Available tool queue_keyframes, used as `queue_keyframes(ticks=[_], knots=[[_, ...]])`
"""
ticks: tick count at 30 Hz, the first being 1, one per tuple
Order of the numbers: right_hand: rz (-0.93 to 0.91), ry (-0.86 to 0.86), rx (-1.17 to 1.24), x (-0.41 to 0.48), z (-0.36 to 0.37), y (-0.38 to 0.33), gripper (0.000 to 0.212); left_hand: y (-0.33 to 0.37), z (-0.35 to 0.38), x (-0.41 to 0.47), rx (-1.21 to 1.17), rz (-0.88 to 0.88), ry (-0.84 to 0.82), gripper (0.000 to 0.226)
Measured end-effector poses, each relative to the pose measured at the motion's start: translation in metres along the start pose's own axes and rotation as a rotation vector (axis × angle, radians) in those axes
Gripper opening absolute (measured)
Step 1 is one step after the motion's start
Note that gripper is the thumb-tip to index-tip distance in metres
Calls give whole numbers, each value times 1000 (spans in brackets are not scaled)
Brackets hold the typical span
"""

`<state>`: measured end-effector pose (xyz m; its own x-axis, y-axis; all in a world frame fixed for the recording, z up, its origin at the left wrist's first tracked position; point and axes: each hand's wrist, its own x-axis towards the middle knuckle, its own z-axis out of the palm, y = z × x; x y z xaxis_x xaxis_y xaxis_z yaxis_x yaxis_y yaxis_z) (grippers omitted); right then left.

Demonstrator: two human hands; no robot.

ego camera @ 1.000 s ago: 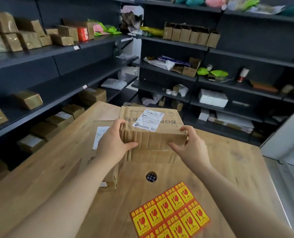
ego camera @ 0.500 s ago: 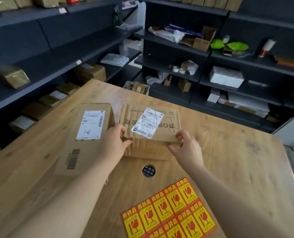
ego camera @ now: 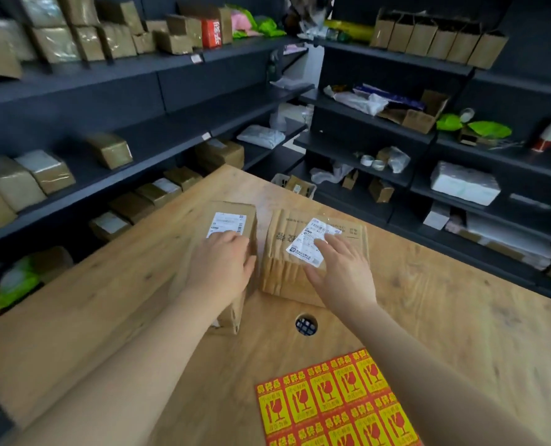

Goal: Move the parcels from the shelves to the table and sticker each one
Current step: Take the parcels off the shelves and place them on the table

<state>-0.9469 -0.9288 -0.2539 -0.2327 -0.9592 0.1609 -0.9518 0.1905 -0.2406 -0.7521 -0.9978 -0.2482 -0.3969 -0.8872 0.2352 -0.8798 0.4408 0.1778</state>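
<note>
The left grip (ego camera: 219, 267) lies palm down on the long parcel (ego camera: 235, 210), fingers relaxed over the lower part of that parcel's white label (ego camera: 227, 222); it is released, pinching nothing. The right grip (ego camera: 343, 268) is released too. Its fingers are spread and nearly straight over the top of the crumpled parcel (ego camera: 353, 231), with the fingertips (ego camera: 322, 244) on that parcel's white shipping label (ego camera: 309, 243). Whether the palm presses the cardboard or only hovers just above it I cannot tell.

Both parcels sit on the desk (ego camera: 460, 300) near its middle, side by side with a narrow gap between them. The long one is toward the left edge and runs from the far side toward the near edge; the creased one is to its right. Just in front of the crumpled parcel, toward the near edge, is a round hole (ego camera: 306, 324) in the desktop. Closer still, at the near edge and right of centre, lies a sticker sheet (ego camera: 332, 403) of red and yellow fragile marks, flat and apart from both grips.

Past the left edge stand dark shelves (ego camera: 171, 130) carrying more brown taped parcels (ego camera: 110, 149). Beyond the far corner another dark shelf unit (ego camera: 364, 119) holds bags, small cartons and a row of paper bags (ego camera: 438, 37).
</note>
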Motion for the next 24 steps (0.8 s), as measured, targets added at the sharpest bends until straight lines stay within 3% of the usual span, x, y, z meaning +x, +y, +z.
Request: queue_keyframes(ticks=[11, 24], knots=[[-529, -8, 182, -51, -35, -239, 51, -143, -146, -163, 112, -320, 218, 39], [-1097, -95, 466, -239, -32, -581, 48, -313, -308, -486, 355, -944, 404, 31]])
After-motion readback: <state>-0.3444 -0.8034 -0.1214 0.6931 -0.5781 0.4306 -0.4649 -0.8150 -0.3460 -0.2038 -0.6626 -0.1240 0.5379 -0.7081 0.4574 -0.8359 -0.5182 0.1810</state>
